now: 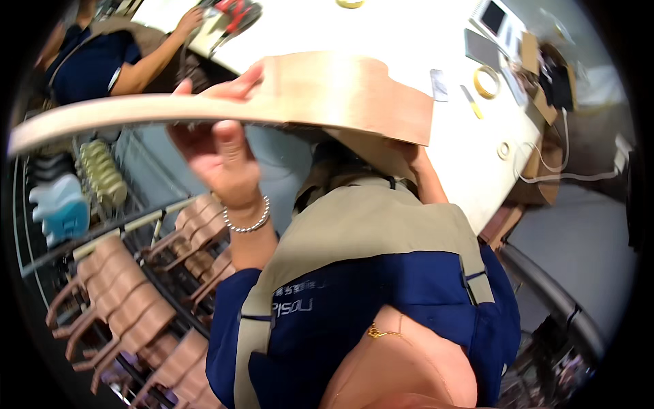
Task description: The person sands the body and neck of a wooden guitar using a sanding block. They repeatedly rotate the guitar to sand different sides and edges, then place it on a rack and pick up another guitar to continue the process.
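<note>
An unfinished electric guitar (334, 88) of pale bare wood is held up in front of me, its side edge toward me and its long neck reaching to the far left. My left hand (228, 160) is around the neck close to the body, with the thumb on the near side and fingers showing beyond it. A beaded bracelet circles that wrist. At the body's right end, my right hand (412, 155) grips it from below. Most of the right fingers are hidden behind the wood.
A white table (463, 170) bears tape rolls (486, 82), a yellow-handled knife (471, 102) and a grey box (481, 46). Racks at lower left carry several bare wooden guitars (122, 293); blue bodies (61, 211) hang beyond. A co-worker (95, 65) handles a red power tool (237, 12).
</note>
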{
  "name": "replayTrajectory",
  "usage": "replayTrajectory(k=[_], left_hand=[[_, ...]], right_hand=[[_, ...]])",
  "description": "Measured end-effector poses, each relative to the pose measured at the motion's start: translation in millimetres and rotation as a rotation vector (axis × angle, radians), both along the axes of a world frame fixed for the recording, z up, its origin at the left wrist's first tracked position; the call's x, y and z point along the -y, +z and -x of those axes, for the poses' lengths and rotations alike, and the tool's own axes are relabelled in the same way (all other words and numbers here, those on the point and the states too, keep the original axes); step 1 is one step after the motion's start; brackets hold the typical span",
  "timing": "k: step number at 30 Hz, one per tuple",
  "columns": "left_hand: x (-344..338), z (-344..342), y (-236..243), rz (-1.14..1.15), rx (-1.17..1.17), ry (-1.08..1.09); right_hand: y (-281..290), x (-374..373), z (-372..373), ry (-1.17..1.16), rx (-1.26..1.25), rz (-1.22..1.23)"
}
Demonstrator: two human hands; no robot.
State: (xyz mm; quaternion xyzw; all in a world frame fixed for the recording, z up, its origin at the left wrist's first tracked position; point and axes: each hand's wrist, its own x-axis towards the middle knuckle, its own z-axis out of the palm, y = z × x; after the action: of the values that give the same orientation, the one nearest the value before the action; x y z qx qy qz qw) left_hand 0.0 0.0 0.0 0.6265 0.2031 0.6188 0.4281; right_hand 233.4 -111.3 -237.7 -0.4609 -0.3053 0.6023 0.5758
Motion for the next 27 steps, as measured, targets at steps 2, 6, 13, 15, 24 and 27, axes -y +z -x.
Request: replayTrajectory(k=[2, 6, 13, 15, 24, 27], left_hand=[[-10, -17, -9, 0.048, 0.265, -0.103], [-28, -23, 6, -0.052, 0.172, -0.162], [-60, -49, 22, 0.083, 0.299, -0.258], [-78, -58, 25, 0.161, 0.313, -0.313], [-80, -85, 21, -0.044, 0.123, 0.093], [-78, -90, 20, -0.047, 0.135, 0.044]], right_hand=[[5, -2, 37, -0.208, 0.273, 0.008], [32, -13, -41, -0.371, 0.86, 0.301], [27, -59, -96, -0.463, 1.534, 0.628], [28, -64, -105, -0.41, 1.452, 0.615], [189, -32, -17, -0.517, 1.102, -0.454], [214, -26, 15, -0.44, 1.255, -0.791]])
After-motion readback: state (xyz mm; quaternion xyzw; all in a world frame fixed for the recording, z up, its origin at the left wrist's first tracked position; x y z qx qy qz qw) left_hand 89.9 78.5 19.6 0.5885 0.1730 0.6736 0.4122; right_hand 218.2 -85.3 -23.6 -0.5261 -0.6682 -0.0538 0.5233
